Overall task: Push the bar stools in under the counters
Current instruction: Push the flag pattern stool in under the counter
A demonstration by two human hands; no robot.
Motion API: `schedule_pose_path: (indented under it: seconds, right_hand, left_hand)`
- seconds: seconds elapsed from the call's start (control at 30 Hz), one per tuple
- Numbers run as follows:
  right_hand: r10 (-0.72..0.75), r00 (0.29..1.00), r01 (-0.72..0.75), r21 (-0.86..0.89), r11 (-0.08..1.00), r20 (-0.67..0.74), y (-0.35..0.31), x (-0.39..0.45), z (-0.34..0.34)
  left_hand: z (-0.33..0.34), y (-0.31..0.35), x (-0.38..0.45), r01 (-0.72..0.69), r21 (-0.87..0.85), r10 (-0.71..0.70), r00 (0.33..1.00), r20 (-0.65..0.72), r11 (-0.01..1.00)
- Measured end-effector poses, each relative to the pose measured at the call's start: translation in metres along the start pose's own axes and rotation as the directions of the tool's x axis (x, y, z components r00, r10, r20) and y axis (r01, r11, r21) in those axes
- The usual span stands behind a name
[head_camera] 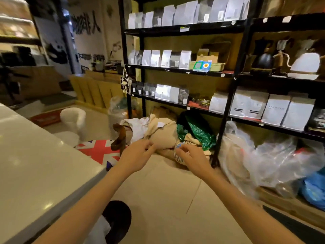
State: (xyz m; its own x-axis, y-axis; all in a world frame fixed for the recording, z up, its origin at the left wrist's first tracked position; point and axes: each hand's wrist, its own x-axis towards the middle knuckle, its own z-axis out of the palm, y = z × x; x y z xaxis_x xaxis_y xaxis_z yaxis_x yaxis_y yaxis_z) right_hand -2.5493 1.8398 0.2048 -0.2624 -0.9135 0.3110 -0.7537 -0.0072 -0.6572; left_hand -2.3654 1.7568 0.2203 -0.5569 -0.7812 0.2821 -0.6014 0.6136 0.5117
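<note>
A bar stool (101, 150) with a Union Jack seat and a low brown backrest stands just past the corner of the pale counter (31, 155) on the left. My left hand (136, 155) reaches forward with loose fingers, right beside the stool's backrest, holding nothing. My right hand (191, 159) is stretched out at the same height, fingers apart, empty, over the floor. A black round stool seat (117, 221) shows low down beside the counter's edge, partly hidden by my left arm.
A black shelving unit (226, 95) full of white and silver bags fills the right. Sacks and cloth bundles (163, 134) and plastic bags (263, 159) lie at its foot. A white tub chair (73, 118) stands further back. Beige floor (167, 199) runs between counter and shelves.
</note>
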Motion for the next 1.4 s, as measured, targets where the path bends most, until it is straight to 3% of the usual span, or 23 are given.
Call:
schedule_pose_path:
  seconds: [0.13,0.4,0.67,0.83,1.0,1.2,1.4]
  right_hand:
    - [-0.059,0.996,0.061,-0.029,0.998,0.068,0.039,0.086,0.025]
    - [-0.191,0.963,0.184,0.052,0.981,0.188,0.072,0.261,0.067]
    - [-0.374,0.84,0.337,0.161,0.928,0.393,0.105,0.382,0.136]
    - [-0.536,0.688,0.494,0.226,0.84,0.49,0.115,0.459,0.174]
    - [-0.652,0.483,0.572,0.352,0.741,0.584,0.117,0.509,0.203]
    - [-0.734,0.296,0.62,0.461,0.635,0.611,0.113,0.533,0.261]
    - [-0.841,0.036,0.734,0.557,0.39,0.54,0.085,0.535,0.322]
  left_hand:
    - [0.015,-0.039,0.069,0.034,0.123,-0.033,0.999,-0.012,0.992]
    - [0.024,-0.104,0.189,0.248,0.203,-0.237,0.969,-0.076,0.947]
    - [0.054,-0.155,0.258,0.517,0.163,-0.496,0.855,-0.152,0.84]
    - [0.073,-0.169,0.294,0.666,0.08,-0.633,0.735,-0.243,0.742]
    - [0.095,-0.183,0.307,0.81,0.093,-0.73,0.565,-0.384,0.578]
    - [0.113,-0.202,0.308,0.926,0.03,-0.796,0.34,-0.5,0.376]
    - [0.125,-0.24,0.31,0.975,0.009,-0.809,0.19,-0.556,0.223]
